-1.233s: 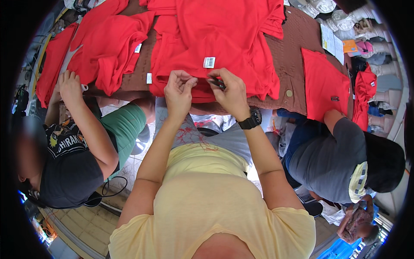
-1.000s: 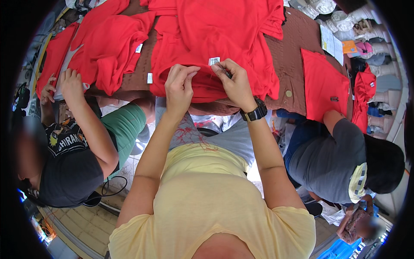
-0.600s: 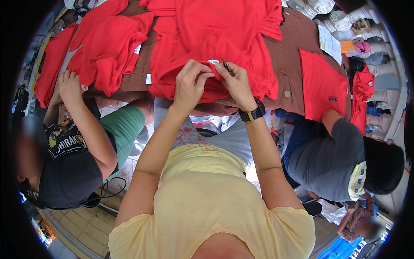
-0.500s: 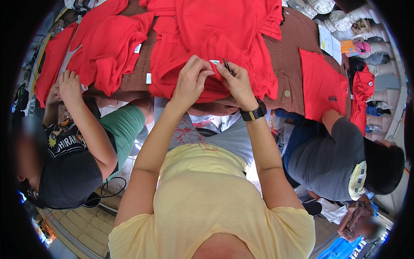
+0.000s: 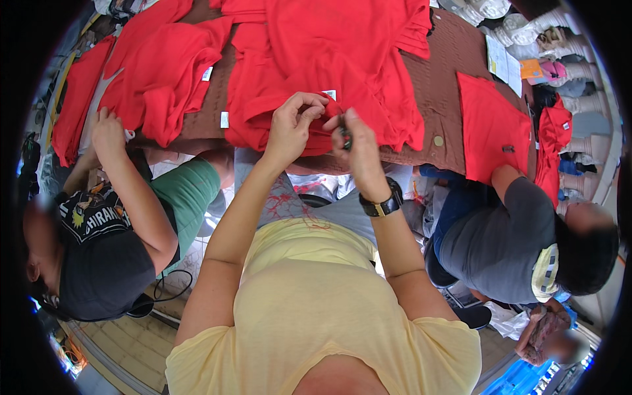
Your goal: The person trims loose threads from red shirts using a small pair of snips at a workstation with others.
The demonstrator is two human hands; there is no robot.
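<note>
Before me on the table lies a red shirt (image 5: 322, 46), its edge bunched up toward my hands. My left hand (image 5: 293, 125) pinches a bit of the red fabric near a small white label (image 5: 329, 95). In my right hand (image 5: 361, 148) is a small dark pair of thread snips (image 5: 345, 133), held at the edge of that fabric. The fingers of this hand are slightly blurred, and the snips' blades cannot be made out clearly. A second white label (image 5: 224, 120) shows at the left edge of the garment.
Brown quilted cloth (image 5: 438, 108) covers the table. At the left, a person (image 5: 118, 237) handles more red garments (image 5: 161, 79). Another person (image 5: 503, 243) at the right leans by a red piece (image 5: 490, 125). Papers (image 5: 503, 69) and cones of yarn (image 5: 582, 105) stand along the far right.
My right hand has turned and drawn slightly down with the snips, leaving the fabric edge by the label. My left hand keeps its pinch. The person at the left has shifted a hand.
</note>
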